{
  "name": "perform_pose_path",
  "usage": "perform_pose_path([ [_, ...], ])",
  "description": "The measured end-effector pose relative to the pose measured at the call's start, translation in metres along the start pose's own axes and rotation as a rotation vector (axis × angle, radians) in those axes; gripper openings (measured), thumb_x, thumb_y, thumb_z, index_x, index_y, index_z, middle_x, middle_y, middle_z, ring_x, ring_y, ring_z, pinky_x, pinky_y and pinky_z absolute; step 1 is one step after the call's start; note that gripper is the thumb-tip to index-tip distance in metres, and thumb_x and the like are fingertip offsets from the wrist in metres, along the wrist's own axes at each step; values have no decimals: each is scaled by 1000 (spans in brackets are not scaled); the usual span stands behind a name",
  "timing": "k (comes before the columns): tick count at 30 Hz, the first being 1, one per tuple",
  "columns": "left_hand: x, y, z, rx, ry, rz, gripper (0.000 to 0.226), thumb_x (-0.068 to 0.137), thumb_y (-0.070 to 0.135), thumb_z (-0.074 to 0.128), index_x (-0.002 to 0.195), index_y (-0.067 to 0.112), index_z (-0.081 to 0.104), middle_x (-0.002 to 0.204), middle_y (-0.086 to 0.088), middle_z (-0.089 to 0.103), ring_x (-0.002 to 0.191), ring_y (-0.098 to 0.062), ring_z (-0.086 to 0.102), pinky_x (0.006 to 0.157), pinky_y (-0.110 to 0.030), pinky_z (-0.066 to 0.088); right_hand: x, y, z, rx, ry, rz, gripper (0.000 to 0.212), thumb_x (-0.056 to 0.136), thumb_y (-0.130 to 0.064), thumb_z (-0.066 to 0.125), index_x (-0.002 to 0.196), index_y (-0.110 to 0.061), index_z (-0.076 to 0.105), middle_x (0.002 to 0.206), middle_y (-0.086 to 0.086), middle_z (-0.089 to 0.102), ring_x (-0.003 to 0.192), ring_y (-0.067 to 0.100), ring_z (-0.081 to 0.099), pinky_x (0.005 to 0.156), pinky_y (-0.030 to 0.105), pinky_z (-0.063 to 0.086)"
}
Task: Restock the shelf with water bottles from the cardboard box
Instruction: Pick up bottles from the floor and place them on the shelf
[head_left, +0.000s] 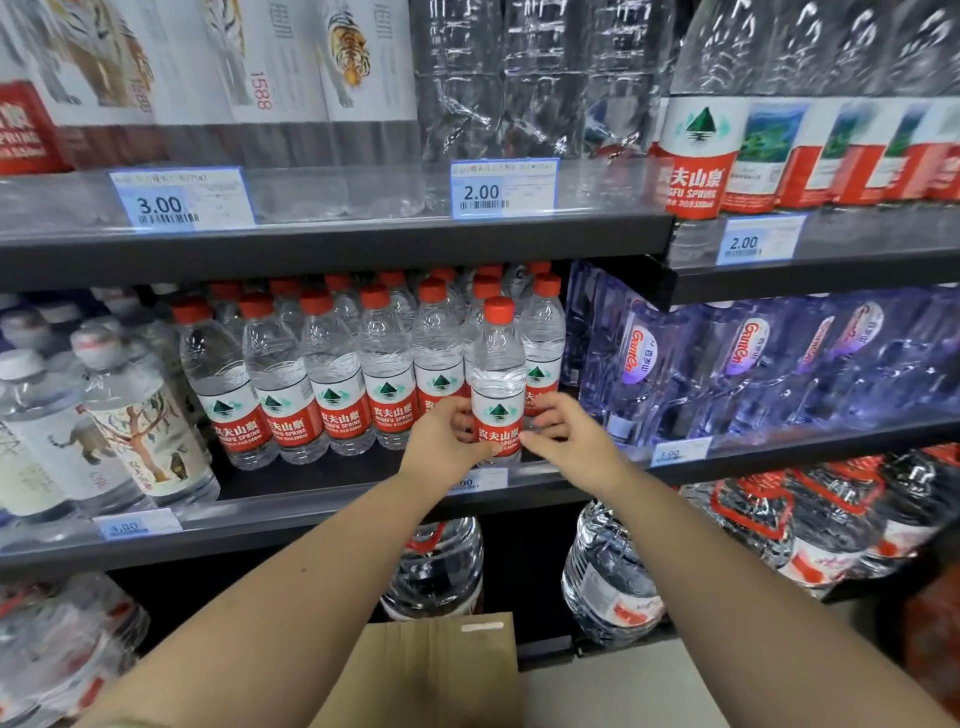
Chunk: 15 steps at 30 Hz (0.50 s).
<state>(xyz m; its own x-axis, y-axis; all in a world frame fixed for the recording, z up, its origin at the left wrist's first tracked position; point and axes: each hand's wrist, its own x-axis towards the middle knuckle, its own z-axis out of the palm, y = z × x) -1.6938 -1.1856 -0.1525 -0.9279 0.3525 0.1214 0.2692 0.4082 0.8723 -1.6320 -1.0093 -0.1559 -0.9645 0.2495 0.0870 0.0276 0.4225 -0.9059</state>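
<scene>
Left hand (448, 441) at nine o'clock, right hand (567, 432) at three, both gripping the bottle (497, 374) — likely steadying it onto the shelf (311, 501).

Our left hand (445, 437) and right hand (569, 434) gripping a red-capped water bottle (497, 364), upright on the shelf (311, 478), cardboard box (431, 675) below us.

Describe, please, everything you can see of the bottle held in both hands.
The bottle is clear plastic, with a red cap and a white-and-red label bearing a green mountain mark. It is upright at the front of the shelf, before a row of like bottles. The left hand and right hand grip its label from either side.
</scene>
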Motion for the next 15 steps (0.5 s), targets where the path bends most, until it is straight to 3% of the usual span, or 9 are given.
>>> perform_pose_path([
  [3,4,7,9,50,-33,24,46,74,15,83,114,17,60,90,7,65,76,-2,61,64,-10,47,-4,1,1,-57,12,-12,48,85,-17,73,126,-15,48,96,-4,56,91,17,57,87,32,51],
  [7,10,14,20,93,-69,30,42,79,10,76,118,15,62,96,5,67,86,-8,63,84,-29,55,-4,1,-2,-84,110,-3,55,82,-24,76,128,-15,46,102,1,57,90,20,60,84,38,53],
  [11,15,20,32,68,-77,33,40,82,8,75,119,12,63,95,2,67,83,-7,61,74,-11,46,-4,6,-8,-102,201,4,54,82,-21,76,126,-16,45,102,2,56,79,12,57,75,31,50],
  [15,22,21,45,68,-59,-6,35,82,12,75,115,9,63,96,-1,68,88,-12,62,78,-19,45,1,10,-13,-118,221,13,50,83,-14,75,123,-14,45,97,-1,56,80,14,58,75,28,47],
])
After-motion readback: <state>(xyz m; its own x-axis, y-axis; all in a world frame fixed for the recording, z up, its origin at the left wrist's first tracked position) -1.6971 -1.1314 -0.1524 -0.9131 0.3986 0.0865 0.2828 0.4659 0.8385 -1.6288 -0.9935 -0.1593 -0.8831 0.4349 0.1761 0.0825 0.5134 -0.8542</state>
